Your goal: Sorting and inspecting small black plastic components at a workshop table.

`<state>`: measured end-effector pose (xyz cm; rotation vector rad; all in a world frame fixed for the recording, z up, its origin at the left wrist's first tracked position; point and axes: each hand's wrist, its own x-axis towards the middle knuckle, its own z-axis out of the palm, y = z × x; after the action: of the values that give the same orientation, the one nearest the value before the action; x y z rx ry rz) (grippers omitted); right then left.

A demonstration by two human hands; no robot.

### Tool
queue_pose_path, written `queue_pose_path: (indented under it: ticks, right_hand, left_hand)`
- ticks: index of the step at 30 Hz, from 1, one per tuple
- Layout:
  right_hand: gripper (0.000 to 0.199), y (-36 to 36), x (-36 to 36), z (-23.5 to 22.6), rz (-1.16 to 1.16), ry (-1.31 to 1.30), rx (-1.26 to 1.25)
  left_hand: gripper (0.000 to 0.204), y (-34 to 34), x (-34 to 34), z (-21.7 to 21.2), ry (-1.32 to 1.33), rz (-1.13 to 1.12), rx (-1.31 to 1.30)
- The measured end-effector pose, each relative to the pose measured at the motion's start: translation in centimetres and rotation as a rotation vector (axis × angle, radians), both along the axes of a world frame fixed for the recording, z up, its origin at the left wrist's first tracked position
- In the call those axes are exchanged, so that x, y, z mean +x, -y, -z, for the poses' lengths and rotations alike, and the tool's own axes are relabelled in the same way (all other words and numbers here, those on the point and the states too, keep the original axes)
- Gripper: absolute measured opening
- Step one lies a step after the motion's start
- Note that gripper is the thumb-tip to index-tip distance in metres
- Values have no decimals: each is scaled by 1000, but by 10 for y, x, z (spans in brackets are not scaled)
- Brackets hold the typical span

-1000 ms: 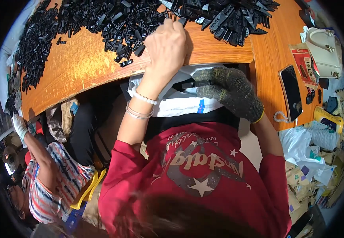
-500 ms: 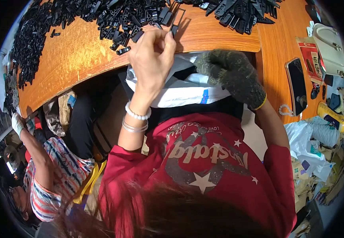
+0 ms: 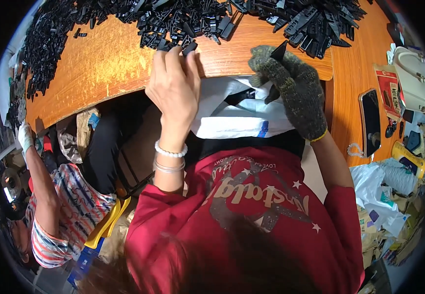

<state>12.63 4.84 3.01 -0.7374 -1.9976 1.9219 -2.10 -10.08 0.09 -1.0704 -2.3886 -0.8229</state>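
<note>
From my end I see the left hand point(image 3: 173, 88) bare, reaching over the near edge of the table point(image 3: 100, 63). Its fingers are bent, and their tips meet a small black part point(image 3: 189, 48) at the fringe of the loose heap point(image 3: 183, 22); I can't tell whether they grip it. That heap runs along the far edge and down toward the table's left end.

The right hand point(image 3: 298, 88), in a dark knitted glove, is over the near edge, close to the table's near right corner. Its fingers are curled and closed on a pointed black piece point(image 3: 279, 51), whose tip sticks up between them. Just beyond, a pile of longer black pieces point(image 3: 320, 24) spreads toward the far right corner.

Below the near edge, between my two hands' wrists, a white bag point(image 3: 237, 127) lies open over the lap, with something black inside. On the side table point(image 3: 347, 93), I see a phone point(image 3: 370, 122), a red packet point(image 3: 388, 90) and a cream handbag point(image 3: 412, 81).
</note>
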Motion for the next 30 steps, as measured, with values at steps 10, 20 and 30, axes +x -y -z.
queue_pose_path:
  ticks: [10,20,30]
  right_hand:
    - [32,-17,4,-14,40,198,77]
    - [35,-48,17,35,-224,-47,1168]
    - [25,-40,-8,8,-254,12,885]
  left_hand:
    - [15,-16,5,9,326,293,161]
    - [26,-15,11,18,350,517,277]
    - [11,-26,1,4,471,509,81]
